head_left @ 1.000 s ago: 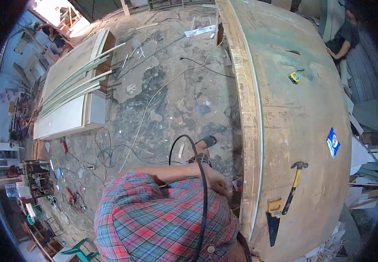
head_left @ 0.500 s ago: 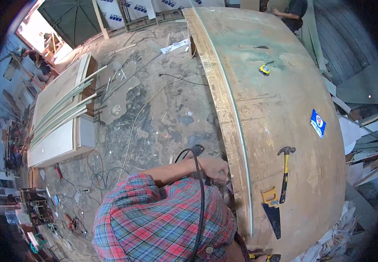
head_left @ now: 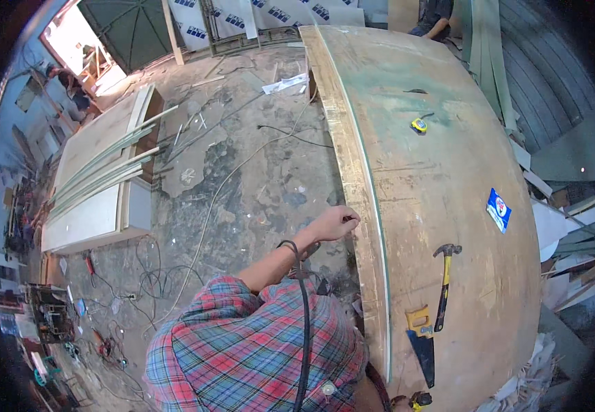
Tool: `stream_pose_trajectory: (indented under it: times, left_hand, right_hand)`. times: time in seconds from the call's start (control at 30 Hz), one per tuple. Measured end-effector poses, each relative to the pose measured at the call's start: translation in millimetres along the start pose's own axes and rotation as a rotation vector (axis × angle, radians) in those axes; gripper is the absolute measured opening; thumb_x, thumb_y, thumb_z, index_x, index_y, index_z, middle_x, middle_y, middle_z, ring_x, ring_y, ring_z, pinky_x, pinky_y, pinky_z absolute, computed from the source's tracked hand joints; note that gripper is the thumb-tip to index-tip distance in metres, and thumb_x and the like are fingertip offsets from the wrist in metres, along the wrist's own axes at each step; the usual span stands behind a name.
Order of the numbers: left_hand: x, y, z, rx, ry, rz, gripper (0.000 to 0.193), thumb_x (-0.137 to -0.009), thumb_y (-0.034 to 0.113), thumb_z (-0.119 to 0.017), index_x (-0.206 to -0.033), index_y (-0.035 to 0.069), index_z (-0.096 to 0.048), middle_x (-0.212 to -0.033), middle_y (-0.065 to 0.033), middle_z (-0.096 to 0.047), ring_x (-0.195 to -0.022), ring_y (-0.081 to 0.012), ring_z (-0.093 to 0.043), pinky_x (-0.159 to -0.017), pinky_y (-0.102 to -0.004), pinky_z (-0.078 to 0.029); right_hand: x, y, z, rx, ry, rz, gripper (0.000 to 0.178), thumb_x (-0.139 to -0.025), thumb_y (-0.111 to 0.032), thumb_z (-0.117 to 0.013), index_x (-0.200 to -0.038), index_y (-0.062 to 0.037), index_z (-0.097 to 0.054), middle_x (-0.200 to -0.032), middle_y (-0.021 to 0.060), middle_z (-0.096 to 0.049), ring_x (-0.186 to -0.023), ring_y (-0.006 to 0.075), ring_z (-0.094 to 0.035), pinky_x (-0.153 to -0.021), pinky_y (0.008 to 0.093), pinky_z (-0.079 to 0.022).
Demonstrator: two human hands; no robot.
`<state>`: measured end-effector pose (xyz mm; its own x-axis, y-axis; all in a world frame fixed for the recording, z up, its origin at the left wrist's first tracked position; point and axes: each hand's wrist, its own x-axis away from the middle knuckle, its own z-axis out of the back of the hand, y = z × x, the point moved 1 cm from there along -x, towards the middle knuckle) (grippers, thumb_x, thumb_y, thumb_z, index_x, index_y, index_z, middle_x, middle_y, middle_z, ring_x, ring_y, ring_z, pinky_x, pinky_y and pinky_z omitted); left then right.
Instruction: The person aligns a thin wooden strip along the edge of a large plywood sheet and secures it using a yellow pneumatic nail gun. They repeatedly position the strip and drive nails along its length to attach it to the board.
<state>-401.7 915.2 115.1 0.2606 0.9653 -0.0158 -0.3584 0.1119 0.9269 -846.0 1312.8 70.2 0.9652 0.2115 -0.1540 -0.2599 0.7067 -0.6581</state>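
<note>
My left hand reaches to the near-left edge of a big wooden panel, fingertips pinched together at its edge strip. Whatever they hold is too small to make out. Across my left wrist runs a black cord. My right hand shows only in part at the lower edge, by a black-and-yellow tool that it seems to grip; its kind is cut off. On the panel lie a claw hammer, a handsaw, a yellow tape measure and a blue-and-white packet.
To the left stands a pale wooden box with several thin strips across it. Cables trail over the stained concrete floor. Offcuts pile up at the right. One person is beyond the panel, another by the doorway.
My left hand has moved farther up along the panel's edge, from beside it to its strip. The view has shifted slightly, and the person beyond the panel has moved left.
</note>
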Motion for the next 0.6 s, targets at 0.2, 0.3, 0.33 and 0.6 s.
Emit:
stream_pose_trajectory:
  times: [0.2, 0.3, 0.33, 0.6]
  left_hand:
    - [-5.2, -20.6, 4.7, -0.096, -0.020, -0.054, 0.028, -0.090, 0.025, -0.063, -0.103, 0.002, -0.073, -0.096, -0.0191, -0.072, -0.088, -0.0327, -0.070, -0.078, -0.0401, -0.055]
    - [-2.9, -31.5, 8.0, -0.096, -0.034, -0.043, 0.027, -0.090, 0.024, -0.063, -0.103, 0.002, -0.073, -0.096, -0.0198, -0.072, -0.087, -0.0326, -0.070, -0.077, -0.0402, -0.055]
    - [-2.0, -34.0, 10.7, -0.085, -0.038, -0.028, 0.027, -0.090, 0.024, -0.063, -0.104, 0.003, -0.073, -0.096, -0.0200, -0.072, -0.087, -0.0326, -0.070, -0.077, -0.0402, -0.055]
    - [-25.1, -34.9, 13.4, -0.146, -0.130, -0.044, 0.025, -0.094, 0.021, -0.064, -0.111, 0.003, -0.071, -0.101, -0.0131, -0.073, -0.093, -0.0231, -0.070, -0.083, -0.0334, -0.055]
  right_hand:
    - [1.9, -19.3, -6.4, 0.027, 0.010, 0.044, 0.040, -0.085, -0.020, -0.072, -0.119, -0.0004, -0.065, -0.106, 0.0157, -0.068, -0.092, 0.0280, -0.067, -0.081, 0.0417, -0.055]
    - [2.3, -27.9, -8.9, 0.044, -0.003, 0.079, 0.039, -0.085, -0.019, -0.072, -0.119, -0.0006, -0.065, -0.105, 0.0158, -0.068, -0.092, 0.0280, -0.067, -0.081, 0.0415, -0.054]
    - [3.2, -31.5, -11.0, 0.052, 0.003, 0.086, 0.039, -0.085, -0.019, -0.072, -0.119, -0.0006, -0.065, -0.105, 0.0158, -0.068, -0.092, 0.0280, -0.067, -0.082, 0.0415, -0.054]
    - [19.8, -37.4, 37.9, 0.152, 0.067, 0.114, 0.039, -0.085, -0.018, -0.072, -0.119, -0.0010, -0.065, -0.105, 0.0162, -0.068, -0.093, 0.0281, -0.067, -0.082, 0.0411, -0.054]
